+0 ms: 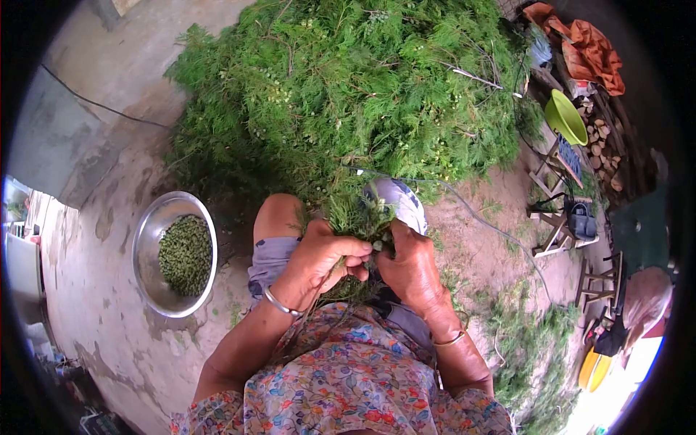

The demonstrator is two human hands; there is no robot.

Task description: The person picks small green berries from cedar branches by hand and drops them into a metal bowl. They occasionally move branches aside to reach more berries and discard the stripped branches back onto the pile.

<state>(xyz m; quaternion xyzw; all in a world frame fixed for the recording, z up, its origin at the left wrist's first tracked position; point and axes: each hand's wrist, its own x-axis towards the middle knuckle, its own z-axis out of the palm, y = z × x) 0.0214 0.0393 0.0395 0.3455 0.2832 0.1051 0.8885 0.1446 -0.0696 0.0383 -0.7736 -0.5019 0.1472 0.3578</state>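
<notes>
A green conifer sprig [349, 213] is held up over my lap, its feathery leaves pointing away from me. My left hand [328, 255] is closed around its stem, thumb toward the middle. My right hand [406, 259] is closed against the sprig's right side, its fingertips partly hidden among the leaves. Small pale green cones [377, 246] show between the two hands. To my left on the floor, a metal bowl [150, 280] holds a heap of small green cones [184, 255]. Directly ahead lies a large pile of cut conifer branches [348, 94].
A thin cable [475, 210] crosses the floor on the right. Loose greenery [533, 348] is scattered there too. Farther right are a lime-green basin [565, 117], wooden stools [554, 232], a black bag [581, 220], stacked firewood [604, 156] and an orange cloth [591, 54].
</notes>
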